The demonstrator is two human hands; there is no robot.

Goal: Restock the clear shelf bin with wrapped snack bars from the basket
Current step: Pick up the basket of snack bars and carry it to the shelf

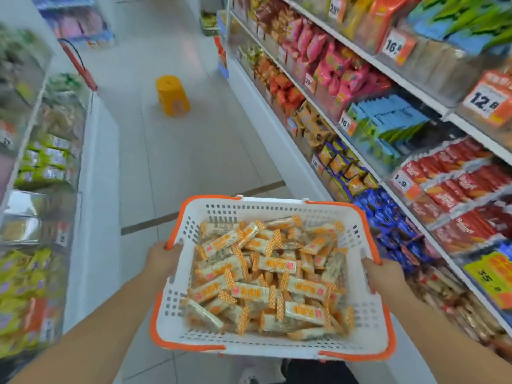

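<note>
White perforated plastic basket (pixel 360 231) with orange trim; snack bars (pixel 266 275) in glossy film wrappers.

I hold the basket (pixel 277 209) in front of me, level, over the aisle floor. It is white plastic with holes in the walls and an orange rim. Inside lie many wrapped snack bars (pixel 266 275), pale with orange ends, piled loosely in all directions.
</note>
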